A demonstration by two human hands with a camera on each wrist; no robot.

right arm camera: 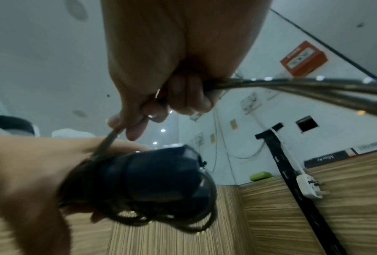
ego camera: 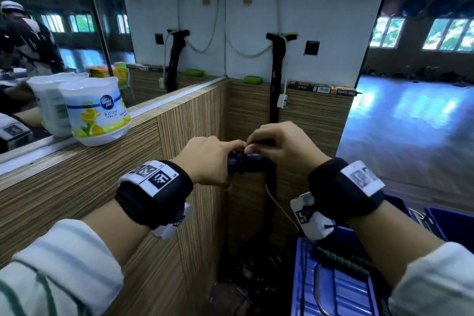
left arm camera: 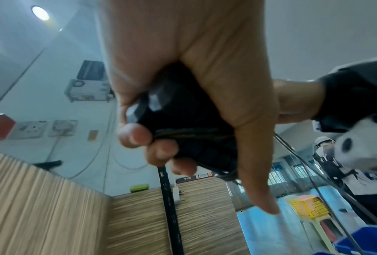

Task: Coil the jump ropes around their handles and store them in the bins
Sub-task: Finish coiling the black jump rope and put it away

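My left hand (ego camera: 213, 161) grips the dark handles of a jump rope (ego camera: 247, 163), held level at chest height in front of a wooden corner. Several turns of thin dark rope (right arm camera: 139, 219) lie wound round the handles (right arm camera: 152, 174). My right hand (ego camera: 279, 145) sits just right of and above the handles and pinches the rope (right arm camera: 108, 141) between thumb and fingers. More strands (right arm camera: 314, 86) run off to the right from that fist. In the left wrist view my fingers (left arm camera: 137, 134) curl round the handles (left arm camera: 183, 124). A blue bin (ego camera: 333, 287) stands at lower right.
A wooden ledge (ego camera: 77, 161) on the left carries a white air-freshener tub (ego camera: 96, 110) against a mirror. A black bar (ego camera: 275, 77) with a white plug (ego camera: 282, 101) hangs in the corner. A second blue bin (ego camera: 451, 220) stands at far right. Another jump rope (ego camera: 343, 263) lies in the near bin.
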